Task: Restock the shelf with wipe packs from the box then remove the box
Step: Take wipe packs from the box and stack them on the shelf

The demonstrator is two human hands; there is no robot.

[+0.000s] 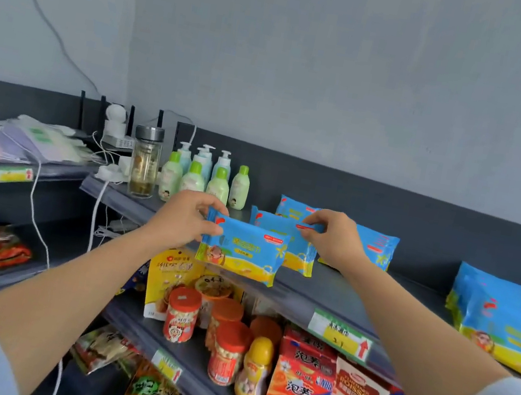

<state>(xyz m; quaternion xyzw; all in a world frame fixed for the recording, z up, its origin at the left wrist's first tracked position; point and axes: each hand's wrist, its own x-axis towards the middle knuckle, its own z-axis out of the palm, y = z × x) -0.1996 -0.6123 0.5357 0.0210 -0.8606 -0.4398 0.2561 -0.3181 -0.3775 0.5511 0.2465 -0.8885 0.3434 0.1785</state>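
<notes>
Left hand gripping a wipe pack at the front edge of the shelf, right hand pinching the top of a second pack just behind, stack of packs to the right, lotion bottles at the back

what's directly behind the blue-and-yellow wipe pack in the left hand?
A second blue-and-yellow wipe pack lies on the grey shelf, its top edge pinched by the right hand. The held pack in the left hand covers its left part.
</notes>
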